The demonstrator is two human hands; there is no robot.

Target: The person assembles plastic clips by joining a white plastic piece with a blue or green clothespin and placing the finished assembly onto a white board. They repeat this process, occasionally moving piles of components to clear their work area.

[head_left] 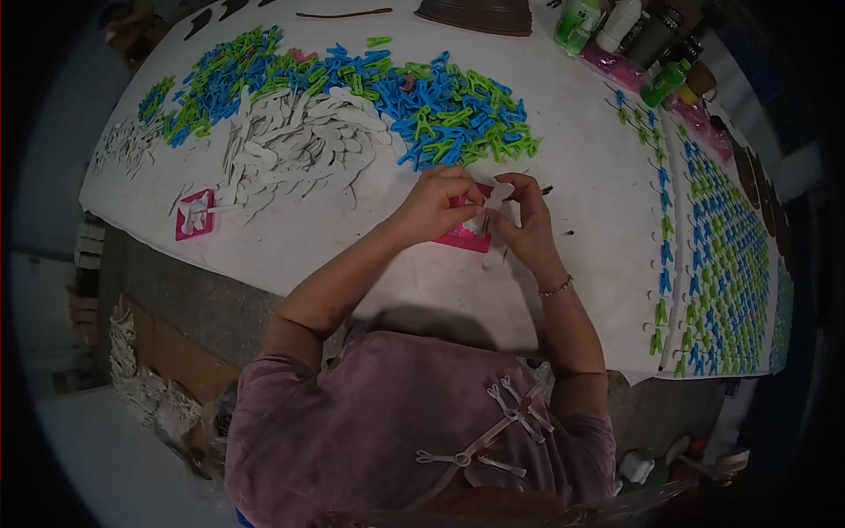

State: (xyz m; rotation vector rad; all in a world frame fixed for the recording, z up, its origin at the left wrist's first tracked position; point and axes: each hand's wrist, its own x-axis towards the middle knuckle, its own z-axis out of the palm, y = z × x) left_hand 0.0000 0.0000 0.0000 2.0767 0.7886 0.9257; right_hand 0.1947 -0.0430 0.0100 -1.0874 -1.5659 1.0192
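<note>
Over a small pink tray (464,241) near the middle of the table, my two hands work close together. A pale, flat, rounded piece (500,194) stands between the thumb and forefinger of my right hand (528,222). My left hand (440,204) is closed, its fingertips pinched together beside that piece; what they hold is hidden. Whitish stuff (475,223) shows inside the tray, partly covered by my fingers. Just beyond my hands spreads a big heap of blue and green plastic clips (449,110).
Flat off-white pieces (295,141) lie piled at the left. A second pink tray (194,214) sits near the left edge. Clips stand in rows (726,273) on the right. Bottles (576,22) crowd the far right corner. A dark brown object (475,16) lies at the back.
</note>
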